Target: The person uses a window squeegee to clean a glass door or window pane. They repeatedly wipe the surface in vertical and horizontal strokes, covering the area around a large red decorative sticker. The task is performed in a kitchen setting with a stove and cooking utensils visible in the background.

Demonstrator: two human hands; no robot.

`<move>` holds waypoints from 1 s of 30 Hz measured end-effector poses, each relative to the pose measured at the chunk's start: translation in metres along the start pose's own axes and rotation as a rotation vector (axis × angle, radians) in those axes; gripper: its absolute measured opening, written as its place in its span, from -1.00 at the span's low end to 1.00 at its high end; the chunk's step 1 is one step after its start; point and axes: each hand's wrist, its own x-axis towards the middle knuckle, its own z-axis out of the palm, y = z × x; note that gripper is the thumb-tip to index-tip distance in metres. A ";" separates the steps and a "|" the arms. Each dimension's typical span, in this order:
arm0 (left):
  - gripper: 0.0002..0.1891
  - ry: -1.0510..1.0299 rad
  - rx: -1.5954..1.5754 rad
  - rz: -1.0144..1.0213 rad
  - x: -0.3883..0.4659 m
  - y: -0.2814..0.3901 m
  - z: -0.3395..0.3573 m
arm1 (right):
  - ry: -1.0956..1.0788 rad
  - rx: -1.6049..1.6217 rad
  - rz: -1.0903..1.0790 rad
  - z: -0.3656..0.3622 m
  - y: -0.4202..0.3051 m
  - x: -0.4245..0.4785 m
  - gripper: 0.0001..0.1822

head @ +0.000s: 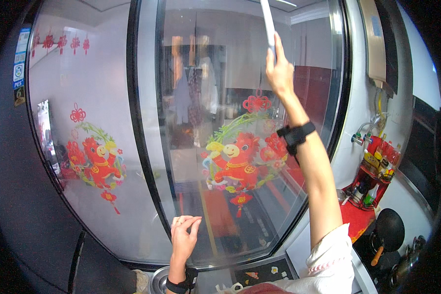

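Note:
My right hand is raised high against the sliding glass door, closed around the handle of a long white tool whose far end is cut off at the picture's top. Low in front of the glass, my left hand has its thumb and fingertips pinched together; nothing shows between them. A red horse decal with flowers and green leaves is stuck on the pane below my right hand. A similar horse decal is on the left pane. Both wrists wear black straps.
At the right, a red rack holds several bottles beside a black wok on the stove. A metal basin and a dark patterned mat lie below. A dark cabinet borders the left side.

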 end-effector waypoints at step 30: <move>-0.89 0.005 -0.054 0.018 0.033 0.002 0.009 | 0.121 -0.182 -0.184 0.048 -0.014 0.093 -0.38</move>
